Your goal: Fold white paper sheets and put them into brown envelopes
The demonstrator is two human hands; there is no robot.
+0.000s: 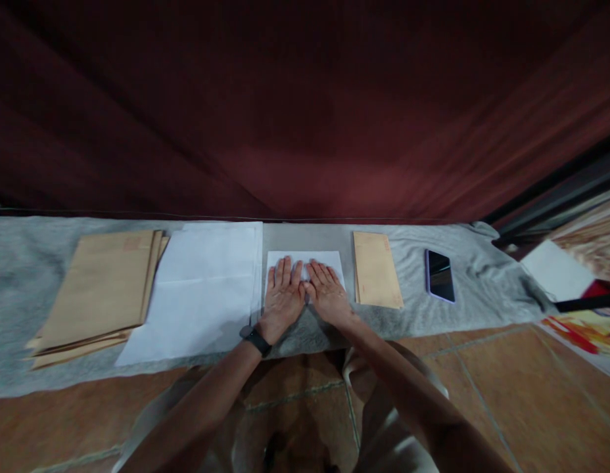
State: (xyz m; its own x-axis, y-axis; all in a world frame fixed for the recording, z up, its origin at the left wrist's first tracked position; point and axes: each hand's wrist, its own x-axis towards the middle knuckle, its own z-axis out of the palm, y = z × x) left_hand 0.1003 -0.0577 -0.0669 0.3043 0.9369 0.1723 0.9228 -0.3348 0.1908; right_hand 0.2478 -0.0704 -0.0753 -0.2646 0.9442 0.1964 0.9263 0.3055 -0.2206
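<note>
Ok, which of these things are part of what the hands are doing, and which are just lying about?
In use: left hand and right hand, both flat on the folded sheet; paper stack; envelope pile; single envelope.

Lying about: phone; grey cloth; red curtain.

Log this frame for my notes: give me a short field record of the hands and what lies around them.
left hand: flat, palm down on the folded sheet
right hand: flat on the same sheet, beside the left
wrist: dark band on the left
left of sheet: white paper stack, then brown envelope stack
right of sheet: single brown envelope, then phone, screen dark
surface: grey cloth
behind: dark red curtain
</note>
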